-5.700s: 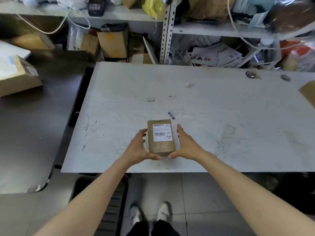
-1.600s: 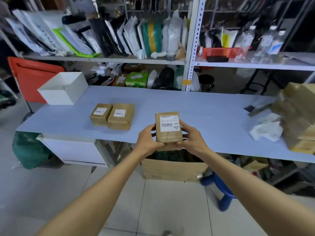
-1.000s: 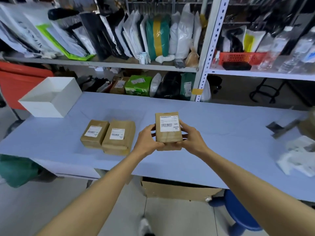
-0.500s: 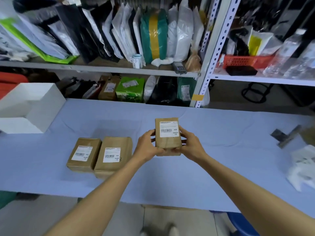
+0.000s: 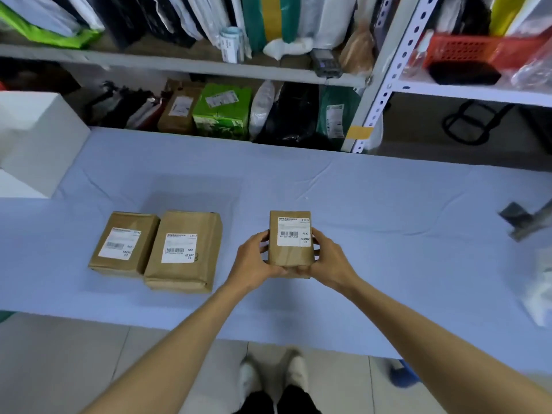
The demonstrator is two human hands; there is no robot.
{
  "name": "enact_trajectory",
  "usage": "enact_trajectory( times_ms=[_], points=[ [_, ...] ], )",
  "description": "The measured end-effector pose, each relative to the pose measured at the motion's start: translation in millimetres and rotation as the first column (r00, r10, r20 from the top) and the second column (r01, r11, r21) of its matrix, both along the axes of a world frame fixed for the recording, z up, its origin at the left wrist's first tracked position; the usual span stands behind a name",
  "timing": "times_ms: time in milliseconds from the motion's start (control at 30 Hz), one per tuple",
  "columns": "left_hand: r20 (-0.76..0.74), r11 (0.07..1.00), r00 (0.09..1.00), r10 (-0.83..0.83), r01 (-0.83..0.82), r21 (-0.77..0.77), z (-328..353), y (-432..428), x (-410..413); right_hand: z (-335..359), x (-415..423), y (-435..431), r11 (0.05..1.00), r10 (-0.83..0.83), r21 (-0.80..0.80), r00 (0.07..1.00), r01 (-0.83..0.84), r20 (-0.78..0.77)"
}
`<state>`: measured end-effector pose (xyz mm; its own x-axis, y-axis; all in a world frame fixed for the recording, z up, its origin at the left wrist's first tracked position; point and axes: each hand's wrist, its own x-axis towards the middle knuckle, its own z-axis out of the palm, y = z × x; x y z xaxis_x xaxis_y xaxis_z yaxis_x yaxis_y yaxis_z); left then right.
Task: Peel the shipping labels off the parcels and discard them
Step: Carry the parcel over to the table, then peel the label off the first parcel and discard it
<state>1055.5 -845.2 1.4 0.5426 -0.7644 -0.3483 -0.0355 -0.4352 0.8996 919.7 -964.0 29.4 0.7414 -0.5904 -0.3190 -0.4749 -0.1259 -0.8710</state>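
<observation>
I hold a small brown parcel (image 5: pixel 291 255) between both hands just above the blue-covered table (image 5: pixel 373 228). My left hand (image 5: pixel 254 258) grips its left side and my right hand (image 5: pixel 331 259) its right side. A white shipping label (image 5: pixel 293 232) with a barcode covers the parcel's upper face. To the left, two more brown parcels lie side by side on the table: a smaller one (image 5: pixel 124 243) and a larger one (image 5: pixel 183 249), each with a white label on top.
A white open box (image 5: pixel 33 144) stands at the table's left end. White crumpled material (image 5: pixel 540 291) and a grey tool (image 5: pixel 519 219) lie at the right edge. Shelves (image 5: pixel 179 65) with bags and packages stand behind the table. A blue stool (image 5: pixel 403 376) shows below.
I have stepped closer to the blue table with the parcel held in both hands. The parcel now hangs lower, just above the table surface to the right of the two other parcels.
</observation>
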Motion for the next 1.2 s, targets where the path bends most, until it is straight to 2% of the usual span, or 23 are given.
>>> enact_trajectory(
  times_ms=[167,333,433,600,800,1033,1200],
  points=[
    [-0.072,0.999,0.996,0.045,-0.043,0.031,-36.9,14.8,-10.1,-35.1,-3.1,11.3,0.996,-0.001,0.09,0.999,0.004,-0.038],
    [-0.12,0.999,0.991,0.051,-0.05,0.007,-51.1,21.7,-17.4,-60.0,-7.5,20.4,0.99,-0.088,0.105,0.995,0.092,-0.038],
    [-0.087,1.0,0.996,0.02,-0.021,-0.01,-50.1,21.5,-18.5,-64.3,-6.5,17.0,0.988,-0.099,0.117,0.994,0.104,-0.047],
    [-0.137,1.0,0.99,-0.016,0.015,-0.005,-45.8,23.8,-13.8,-62.6,-4.7,18.7,0.986,-0.107,0.127,0.994,0.11,-0.025],
    [-0.161,1.0,0.987,0.025,-0.025,0.001,-50.0,28.0,-14.7,-59.1,-13.9,23.3,0.988,-0.063,0.142,0.997,0.058,0.035],
    [-0.079,0.999,0.996,-0.03,0.029,-0.014,-46.0,28.2,-16.7,-63.6,-20.1,26.3,0.99,-0.091,0.116,0.994,0.084,0.06],
    [-0.045,1.0,0.999,0.006,-0.007,-0.02,-44.2,27.8,-20.4,-58.5,-17.4,28.3,0.994,-0.082,0.086,0.992,0.074,0.092]
  ],
)
